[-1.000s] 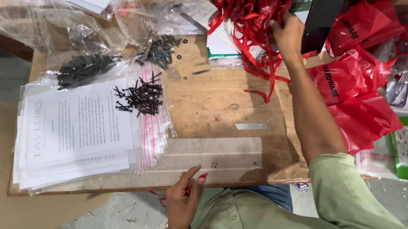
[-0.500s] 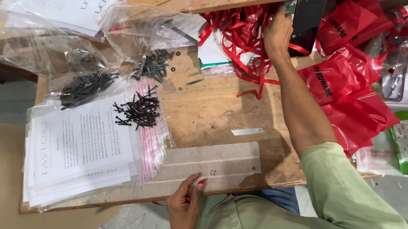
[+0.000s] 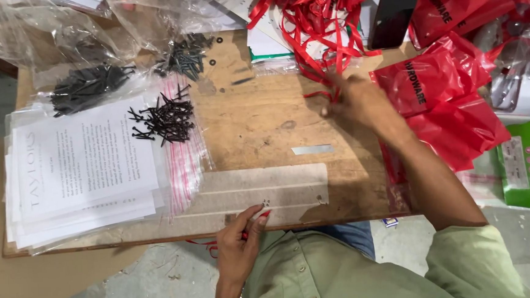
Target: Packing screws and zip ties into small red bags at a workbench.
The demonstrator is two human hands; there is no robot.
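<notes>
Red bags (image 3: 452,94) right of board; your right hand (image 3: 351,101) pinching red ribbon (image 3: 326,93); left hand (image 3: 240,248) grips board edge (image 3: 160,235).

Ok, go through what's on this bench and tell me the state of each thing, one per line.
Left hand: resting at the board's near edge.
Right hand: blurred, on a red ribbon.
Black screws: loose pile on bagged papers.
Red bags: heaped, crumpled.
Bagged papers: stacked flat.
</notes>
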